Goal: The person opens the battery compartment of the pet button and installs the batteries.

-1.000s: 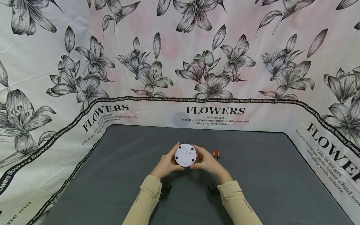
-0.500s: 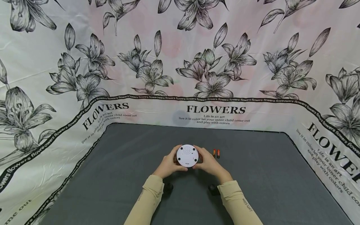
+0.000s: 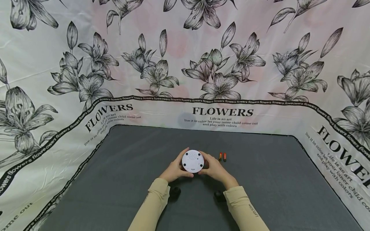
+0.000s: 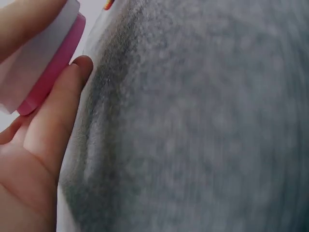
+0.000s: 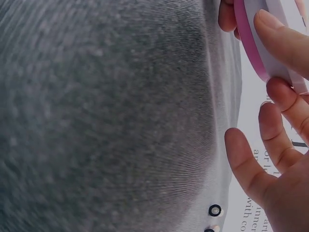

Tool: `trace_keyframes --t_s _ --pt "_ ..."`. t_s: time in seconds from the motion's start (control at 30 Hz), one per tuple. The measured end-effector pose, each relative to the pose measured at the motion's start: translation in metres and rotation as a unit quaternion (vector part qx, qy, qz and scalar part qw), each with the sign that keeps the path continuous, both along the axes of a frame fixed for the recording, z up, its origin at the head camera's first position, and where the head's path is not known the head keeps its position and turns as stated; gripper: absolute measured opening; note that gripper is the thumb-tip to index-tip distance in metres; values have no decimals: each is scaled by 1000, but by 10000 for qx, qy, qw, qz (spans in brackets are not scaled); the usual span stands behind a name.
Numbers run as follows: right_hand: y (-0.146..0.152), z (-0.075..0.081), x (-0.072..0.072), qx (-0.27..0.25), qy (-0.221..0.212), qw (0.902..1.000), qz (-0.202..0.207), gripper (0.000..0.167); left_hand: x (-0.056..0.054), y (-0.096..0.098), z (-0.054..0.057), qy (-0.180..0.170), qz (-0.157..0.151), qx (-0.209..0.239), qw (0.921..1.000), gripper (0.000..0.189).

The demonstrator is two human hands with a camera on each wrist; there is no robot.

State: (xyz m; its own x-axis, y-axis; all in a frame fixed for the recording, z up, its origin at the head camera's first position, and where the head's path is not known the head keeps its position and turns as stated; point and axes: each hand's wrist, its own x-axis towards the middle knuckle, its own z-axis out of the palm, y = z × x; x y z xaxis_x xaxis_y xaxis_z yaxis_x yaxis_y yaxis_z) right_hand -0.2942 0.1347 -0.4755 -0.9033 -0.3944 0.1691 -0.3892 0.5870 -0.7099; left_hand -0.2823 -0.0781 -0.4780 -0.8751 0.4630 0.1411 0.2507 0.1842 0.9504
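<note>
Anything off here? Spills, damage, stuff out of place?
Nothing stands out: no visible spill or damage. The round white-and-pink device looks intact where visible, and two orange batteries lie neatly side by side on the grey cloth. Its far side is hidden.

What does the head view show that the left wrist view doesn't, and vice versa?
Head only: the flat face of the white round device with its dark dots, both sleeves, the black objects near the cuffs, and the printed flowers on the backdrop.

Left wrist only: the pink band along the device's side; I can't make it out from the head.

Both: the left hand gripping the device, and the grey cloth. The head view's batteries probably account for the orange-red sliver at the wrist view's top edge.
</note>
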Motion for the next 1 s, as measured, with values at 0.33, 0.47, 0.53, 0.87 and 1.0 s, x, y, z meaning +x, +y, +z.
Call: trace_keyframes --t_s 0.33,0.47,0.53,0.87,1.0 --pt "1 -9 0 -45 -142 9999 -16 87 -5 0 -12 56 -147 302 9994 98" --pt "1 -8 2 -123 -200 9997 -36 87 -5 0 -13 131 -142 326 9993 98" --pt "0 -7 3 -150 -221 9996 -62 88 -5 0 -13 157 -157 359 9991 97" --pt "2 -3 10 159 705 9973 -136 68 -3 -3 -14 -258 -114 604 9978 97" --pt "2 0 12 115 1036 9945 20 52 -4 -3 -14 -366 -97 645 9972 97"
